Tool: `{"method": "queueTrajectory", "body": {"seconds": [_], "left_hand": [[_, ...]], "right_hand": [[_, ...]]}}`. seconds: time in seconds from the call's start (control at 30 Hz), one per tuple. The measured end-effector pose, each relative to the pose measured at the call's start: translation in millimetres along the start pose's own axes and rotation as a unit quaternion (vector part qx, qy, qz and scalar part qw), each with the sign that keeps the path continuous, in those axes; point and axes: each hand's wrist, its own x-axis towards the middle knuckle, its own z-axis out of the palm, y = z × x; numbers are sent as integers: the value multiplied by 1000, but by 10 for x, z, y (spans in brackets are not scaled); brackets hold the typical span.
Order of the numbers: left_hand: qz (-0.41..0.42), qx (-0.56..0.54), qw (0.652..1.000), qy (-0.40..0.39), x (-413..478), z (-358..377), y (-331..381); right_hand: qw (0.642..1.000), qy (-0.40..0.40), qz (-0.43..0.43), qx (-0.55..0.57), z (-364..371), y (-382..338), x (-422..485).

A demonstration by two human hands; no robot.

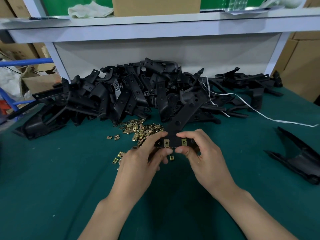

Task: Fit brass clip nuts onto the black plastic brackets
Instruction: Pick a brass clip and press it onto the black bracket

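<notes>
A long black plastic bracket (180,122) is held over the green table, its near end toward me. My left hand (138,163) pinches that end from the left and my right hand (202,156) grips it from the right. Two brass clip nuts sit on the near edge, one (166,142) by my left thumb, the other (184,142) by my right thumb. A heap of loose brass clip nuts (140,129) lies just left of the bracket, with a few strays (117,157) nearer me.
A big pile of black brackets (131,94) fills the back of the green table (69,187). One separate black bracket (299,158) lies at the right. A white string (245,104) trails across the right side. A white shelf (155,23) overhangs the back.
</notes>
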Motion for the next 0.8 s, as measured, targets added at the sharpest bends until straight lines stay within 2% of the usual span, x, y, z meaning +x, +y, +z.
{"method": "queueTrajectory", "body": {"seconds": [0.3,0.8], "left_hand": [[-13,-34,999,-17,-1,9,7],[-32,-6,999,1,-36,56,73]], "right_hand": [[1000,-12,-6,17,10,-4,-12],[998,-19,-17,60,51,23,-28]]}}
